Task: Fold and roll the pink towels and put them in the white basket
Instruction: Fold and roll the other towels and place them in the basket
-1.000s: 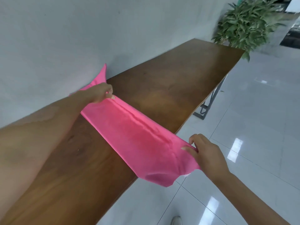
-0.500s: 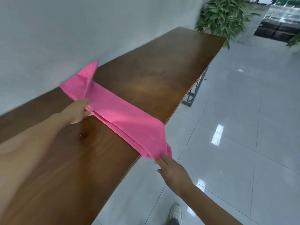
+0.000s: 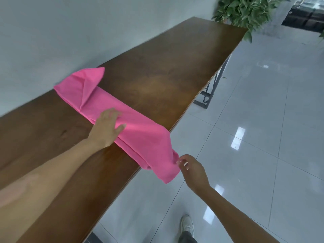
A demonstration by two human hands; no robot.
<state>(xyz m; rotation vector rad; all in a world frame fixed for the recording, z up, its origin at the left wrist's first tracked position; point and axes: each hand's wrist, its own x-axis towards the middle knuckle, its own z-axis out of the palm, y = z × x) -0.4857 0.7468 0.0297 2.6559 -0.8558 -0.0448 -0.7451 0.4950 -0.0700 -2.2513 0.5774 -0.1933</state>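
A pink towel [image 3: 140, 134], folded into a long narrow strip, lies across the brown wooden table [image 3: 166, 71] from the wall side to the front edge. Its near end hangs over the edge toward the floor. Its far end by the wall is turned up in a loose flap. My left hand [image 3: 107, 127] rests flat on the middle of the strip with straight fingers. My right hand [image 3: 191, 167] is off the table's edge and pinches the hanging end between fingertips and thumb. No white basket is in view.
A grey wall runs along the table's far side. A green potted plant [image 3: 245, 13] stands beyond the table's far end. Glossy white floor tiles [image 3: 263, 137] lie to the right, with the table's metal leg [image 3: 208, 95] and my shoe [image 3: 187, 225] on them.
The left hand let go of the towel's edge and moved onto the middle of the strip, lying flat. The towel now lies flatter on the table. The right hand stays at the hanging end.
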